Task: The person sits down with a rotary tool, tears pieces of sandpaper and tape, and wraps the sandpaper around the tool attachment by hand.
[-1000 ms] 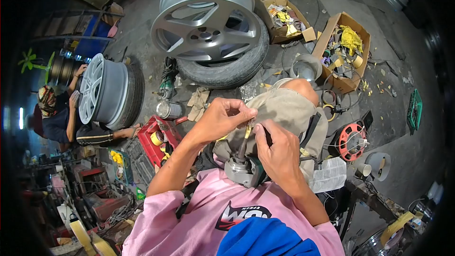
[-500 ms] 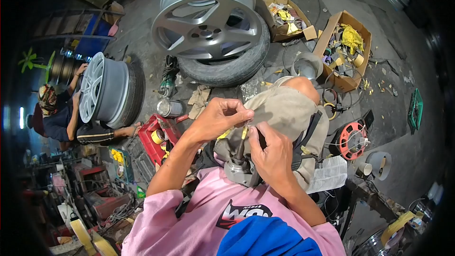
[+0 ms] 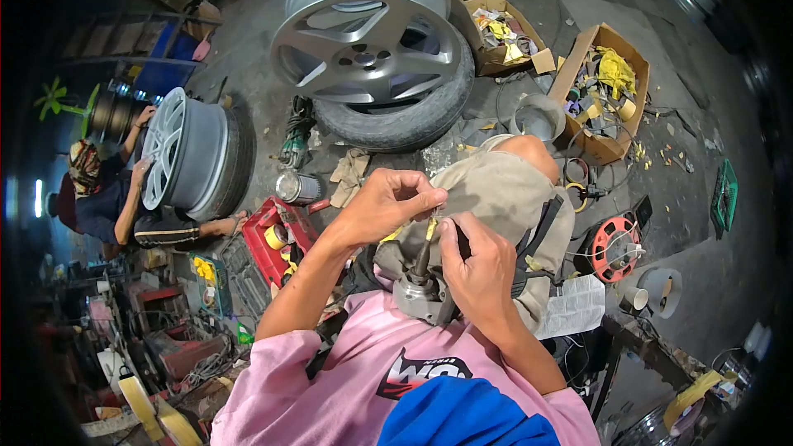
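Observation:
A power tool with a grey metal head (image 3: 417,296) rests against my body, its dark spindle (image 3: 423,261) pointing up and away from me. Around the spindle's tip is a small yellow piece (image 3: 431,228) that looks like sandpaper. My left hand (image 3: 398,205) is pinched just above that tip; something thin and pale seems to be between thumb and fingers, too small to name. My right hand (image 3: 481,263) is closed beside the tip, its thumb near the yellow piece. What its curled fingers hold is hidden.
A grey alloy wheel (image 3: 368,54) lies on a tire (image 3: 396,128) ahead. Cardboard boxes (image 3: 607,144) of scraps stand right, near a red cord reel (image 3: 613,249). A red toolbox (image 3: 281,239) lies left. Another person (image 3: 103,198) handles a silver wheel (image 3: 186,153).
The view has shifted slightly. Both hands stay at the spindle's tip in nearly the same pose. At left, the other person's lower hand has moved a little on the wheel.

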Available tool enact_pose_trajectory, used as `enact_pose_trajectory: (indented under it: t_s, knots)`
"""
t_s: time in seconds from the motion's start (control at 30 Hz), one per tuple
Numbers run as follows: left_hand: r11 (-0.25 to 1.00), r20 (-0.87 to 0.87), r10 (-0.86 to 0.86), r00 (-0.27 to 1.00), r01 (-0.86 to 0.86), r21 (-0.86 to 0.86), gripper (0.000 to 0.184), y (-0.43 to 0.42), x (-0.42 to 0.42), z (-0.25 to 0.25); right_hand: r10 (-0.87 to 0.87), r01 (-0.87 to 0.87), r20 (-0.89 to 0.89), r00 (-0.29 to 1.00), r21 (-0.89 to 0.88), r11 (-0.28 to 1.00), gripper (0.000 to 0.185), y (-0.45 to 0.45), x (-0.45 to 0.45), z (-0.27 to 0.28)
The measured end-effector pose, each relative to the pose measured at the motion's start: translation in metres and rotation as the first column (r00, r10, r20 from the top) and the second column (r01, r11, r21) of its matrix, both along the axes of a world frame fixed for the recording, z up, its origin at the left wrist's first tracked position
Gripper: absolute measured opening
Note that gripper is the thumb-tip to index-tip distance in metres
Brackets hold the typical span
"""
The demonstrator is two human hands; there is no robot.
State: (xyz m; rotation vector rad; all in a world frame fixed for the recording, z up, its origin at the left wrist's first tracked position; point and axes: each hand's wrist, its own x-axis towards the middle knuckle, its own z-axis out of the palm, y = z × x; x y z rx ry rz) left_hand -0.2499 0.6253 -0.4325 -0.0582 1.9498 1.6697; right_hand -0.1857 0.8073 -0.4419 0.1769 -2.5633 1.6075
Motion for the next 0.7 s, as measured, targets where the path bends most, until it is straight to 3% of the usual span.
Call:
enact_pose_trajectory:
  t_s: [0.63,0.7]
  knots:
    - [1.000,-0.054,0.003,0.999,-0.005,-0.028,0.024,0.003,0.006,-0.003,0.049,-0.048,0.067,0.997,-0.015,0.999,0.015,-0.002,0.025,-0.012]
    - [0.999,-0.045,0.001,0.999,-0.002,-0.035,0.024,0.003,0.004,-0.001,-0.004,0.005,0.031,1.000,-0.036,0.999,0.014,0.000,0.017,-0.004]
